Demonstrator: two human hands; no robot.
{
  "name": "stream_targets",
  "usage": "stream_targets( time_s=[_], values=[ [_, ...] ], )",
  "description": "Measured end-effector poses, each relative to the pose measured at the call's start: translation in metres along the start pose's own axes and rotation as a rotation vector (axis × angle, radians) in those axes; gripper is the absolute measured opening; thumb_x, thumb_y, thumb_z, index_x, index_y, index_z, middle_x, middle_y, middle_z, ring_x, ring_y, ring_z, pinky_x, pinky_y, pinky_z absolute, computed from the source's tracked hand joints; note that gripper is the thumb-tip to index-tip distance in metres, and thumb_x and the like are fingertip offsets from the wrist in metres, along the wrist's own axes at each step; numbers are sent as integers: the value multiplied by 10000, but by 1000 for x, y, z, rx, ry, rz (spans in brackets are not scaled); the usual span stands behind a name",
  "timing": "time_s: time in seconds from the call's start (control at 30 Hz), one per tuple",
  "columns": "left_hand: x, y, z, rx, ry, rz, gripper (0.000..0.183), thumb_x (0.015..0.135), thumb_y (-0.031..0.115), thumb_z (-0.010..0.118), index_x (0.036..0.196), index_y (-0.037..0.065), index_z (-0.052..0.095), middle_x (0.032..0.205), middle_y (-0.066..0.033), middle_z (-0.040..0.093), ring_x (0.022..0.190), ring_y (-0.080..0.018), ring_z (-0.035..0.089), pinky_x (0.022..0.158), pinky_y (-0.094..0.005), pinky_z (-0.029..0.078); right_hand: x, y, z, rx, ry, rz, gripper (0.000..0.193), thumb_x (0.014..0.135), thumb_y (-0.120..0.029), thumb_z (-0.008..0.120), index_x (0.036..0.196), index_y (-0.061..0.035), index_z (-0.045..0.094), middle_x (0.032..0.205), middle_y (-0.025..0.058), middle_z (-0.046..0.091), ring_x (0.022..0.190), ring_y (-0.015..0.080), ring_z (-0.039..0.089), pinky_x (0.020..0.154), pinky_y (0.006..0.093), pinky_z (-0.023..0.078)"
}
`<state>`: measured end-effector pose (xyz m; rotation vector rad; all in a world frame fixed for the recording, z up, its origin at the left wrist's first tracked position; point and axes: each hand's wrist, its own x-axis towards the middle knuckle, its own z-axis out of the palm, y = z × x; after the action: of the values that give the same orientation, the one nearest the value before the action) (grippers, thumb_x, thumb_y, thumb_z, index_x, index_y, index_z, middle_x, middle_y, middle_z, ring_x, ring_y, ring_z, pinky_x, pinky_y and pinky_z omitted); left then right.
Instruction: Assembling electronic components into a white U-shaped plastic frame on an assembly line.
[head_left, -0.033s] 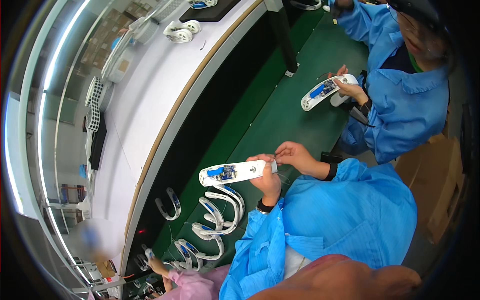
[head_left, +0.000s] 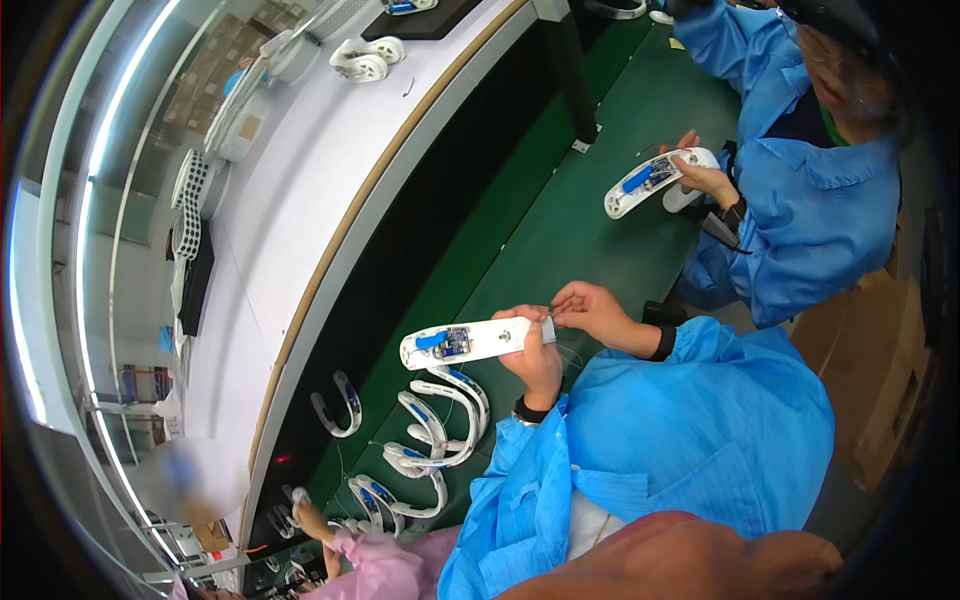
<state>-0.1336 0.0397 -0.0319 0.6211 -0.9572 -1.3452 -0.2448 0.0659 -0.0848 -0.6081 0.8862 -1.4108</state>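
My left hand [head_left: 535, 365] is wrapped round one end of a long white curved casing [head_left: 485, 341]. A blue wrapped block [head_left: 431, 341] and a small circuit board [head_left: 456, 343] sit on its upper face, toward the far end. At the near end, my right hand [head_left: 597, 315] has its thumb and fingers pinched together. What lies between those fingertips is too small to make out. Thin pale wires [head_left: 570, 352] hang beside that end. Dark bands circle both my wrists, below blue sleeves.
Several white curved casings [head_left: 468, 455] lie on the green bench [head_left: 530, 262], below my left hand. Another casing [head_left: 622, 203] is held by a co-worker in blue [head_left: 815, 205] at right. A pink-sleeved co-worker [head_left: 375, 565] reaches in at bottom. A raised white shelf [head_left: 310, 180] runs along the left.
The casing in my left hand has shifted very slightly to the right. The pink-sleeved co-worker's hand has moved up a little. My right hand stays pinched at the casing's end.
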Motion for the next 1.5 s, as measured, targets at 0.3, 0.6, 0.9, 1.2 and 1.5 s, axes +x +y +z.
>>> stream_targets(
  time_s=[0.3, 0.6, 0.9, 1.2, 1.5],
  values=[
    [16, 7, -1, -217, 95, -112, 342, 742, -60, 452, 1064, 40, 399, 854, -119, 505, 784, -206, 505, 801, -410, 450, 0, -20, 11, -623, -55, -446, 214, 738, 48, 653, 944, -1, 620, 869, 98, 652, 795, 163, 641, 730, 273, 512],
    [11, -1, -5, -183, 41, -10, 231, 860, 6, 521, 1056, 61, 413, 850, -110, 536, 780, -199, 522, 789, -408, 446, 5, -12, 10, -136, 57, -66, 344, 784, 44, 646, 1102, 28, 515, 840, 82, 661, 786, 131, 626, 725, 242, 494],
    [0, -16, -6, 185, -186, 160, 254, 827, -64, 558, 1029, 23, 432, 882, -120, 556, 803, -185, 544, 755, -328, 468, 22, -3, -9, 359, -97, 314, 311, 832, -50, 642, 1123, -19, 536, 979, 93, 634, 852, 157, 610, 750, 287, 494],
    [-2, -13, -14, 352, -224, 106, 220, 815, -40, 577, 999, 1, 462, 859, -125, 585, 791, -191, 573, 757, -325, 486, 23, 0, -16, 369, -169, 389, 304, 820, -65, 655, 1106, -42, 555, 913, 56, 653, 760, 131, 600, 685, 271, 483],
    [-9, -19, -9, 276, -133, 59, 280, 797, -70, 575, 1023, 14, 432, 851, -131, 579, 794, -204, 572, 757, -344, 485, 13, -2, -20, 358, -94, 382, 282, 820, -63, 659, 1084, -35, 562, 889, 59, 647, 748, 134, 588, 667, 260, 461]
  ],
)
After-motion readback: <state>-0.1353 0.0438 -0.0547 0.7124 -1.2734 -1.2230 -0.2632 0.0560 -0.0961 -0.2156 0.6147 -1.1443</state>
